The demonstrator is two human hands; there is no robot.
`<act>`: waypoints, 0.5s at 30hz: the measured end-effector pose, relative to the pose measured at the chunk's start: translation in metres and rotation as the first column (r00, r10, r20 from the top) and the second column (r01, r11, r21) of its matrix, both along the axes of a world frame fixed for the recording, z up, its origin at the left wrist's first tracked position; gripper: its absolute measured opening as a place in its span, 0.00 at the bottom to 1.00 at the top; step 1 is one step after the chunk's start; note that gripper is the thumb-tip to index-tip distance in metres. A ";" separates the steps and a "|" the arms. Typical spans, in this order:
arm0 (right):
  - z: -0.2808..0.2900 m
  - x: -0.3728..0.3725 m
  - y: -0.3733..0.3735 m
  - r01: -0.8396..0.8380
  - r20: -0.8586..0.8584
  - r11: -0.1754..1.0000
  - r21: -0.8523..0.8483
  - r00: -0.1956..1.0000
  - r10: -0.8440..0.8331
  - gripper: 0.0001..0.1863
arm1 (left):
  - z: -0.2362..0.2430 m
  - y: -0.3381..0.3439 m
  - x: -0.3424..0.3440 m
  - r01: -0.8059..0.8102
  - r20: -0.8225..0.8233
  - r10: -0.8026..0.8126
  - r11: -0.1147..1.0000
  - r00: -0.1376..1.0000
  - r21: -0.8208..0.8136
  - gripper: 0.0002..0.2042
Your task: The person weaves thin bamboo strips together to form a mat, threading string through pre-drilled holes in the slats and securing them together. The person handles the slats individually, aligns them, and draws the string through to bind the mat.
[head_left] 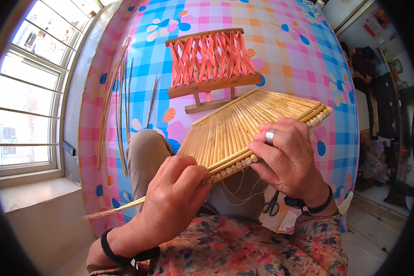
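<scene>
Head view: stalk mat (234,126) gripped two-handed

Mat central. Left hand (175,193), seven o'clock, curled over near edge; right hand (286,156), just past three, pinching that edge, presumably keeping stalk ends aligned. Tufted stalk (119,209) juts toward eight. Scissors (273,207) near five, probably parked within reach.

From afar, I hold my left hand (177,184) curled in a fist-like grip, back upward, and my right hand (287,161) pinching with bent fingers (280,127); both forearms (117,246) extend from below, the left knee (146,149) raised.
</scene>
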State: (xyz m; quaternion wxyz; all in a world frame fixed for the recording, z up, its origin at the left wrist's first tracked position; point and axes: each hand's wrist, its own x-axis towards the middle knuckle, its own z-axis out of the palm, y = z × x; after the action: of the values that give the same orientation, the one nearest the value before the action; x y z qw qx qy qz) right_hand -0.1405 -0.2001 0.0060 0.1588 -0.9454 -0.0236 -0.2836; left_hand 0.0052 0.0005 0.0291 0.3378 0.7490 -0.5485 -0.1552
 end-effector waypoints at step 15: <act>-0.002 0.000 -0.001 -0.005 0.010 1.000 -0.022 1.000 0.005 0.21 | 0.003 0.001 -0.010 -0.058 0.121 0.058 0.998 0.991 -0.003 0.14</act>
State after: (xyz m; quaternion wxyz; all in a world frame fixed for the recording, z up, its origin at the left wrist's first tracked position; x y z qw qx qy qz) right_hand -0.1404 -0.2007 0.0036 0.1490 -0.9456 -0.0300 -0.2877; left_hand -0.0044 0.0012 0.0320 0.3081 0.7728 -0.5458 -0.0995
